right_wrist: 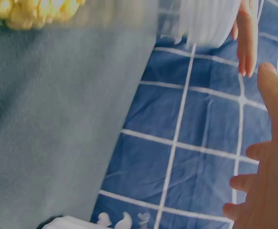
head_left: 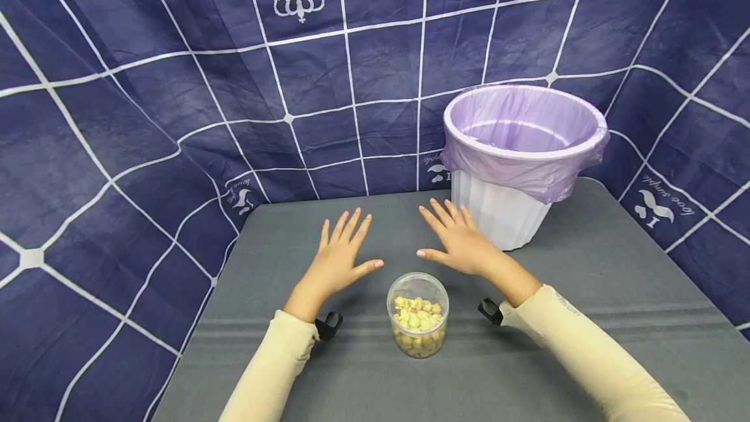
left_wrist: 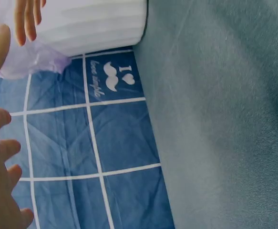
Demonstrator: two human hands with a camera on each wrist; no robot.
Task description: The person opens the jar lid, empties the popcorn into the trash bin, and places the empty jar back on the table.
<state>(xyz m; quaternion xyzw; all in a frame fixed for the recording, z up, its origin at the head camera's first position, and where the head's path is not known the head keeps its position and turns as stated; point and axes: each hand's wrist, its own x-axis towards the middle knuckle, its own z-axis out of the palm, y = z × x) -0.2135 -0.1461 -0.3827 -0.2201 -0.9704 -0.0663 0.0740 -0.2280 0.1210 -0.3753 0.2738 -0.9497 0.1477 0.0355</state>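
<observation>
A clear round plastic tub (head_left: 418,314), partly filled with yellow popcorn (head_left: 417,315), stands upright on the grey table between the two forearms. My left hand (head_left: 340,254) is held palm down, beyond the tub and to its left, with straight, spread fingers and nothing in them. On the other side, my right hand (head_left: 459,239) is spread in the same way, beyond the tub to its right and in front of the bin. Part of the tub and its popcorn (right_wrist: 36,12) shows at the top of the right wrist view.
At the back right stands a white ribbed bin (head_left: 498,213) lined with a thin purple bag (head_left: 527,178). Blue cloth with white grid lines (head_left: 381,70) hangs behind and beside the grey table (head_left: 281,239). Each wrist wears a black strap mount (head_left: 329,325).
</observation>
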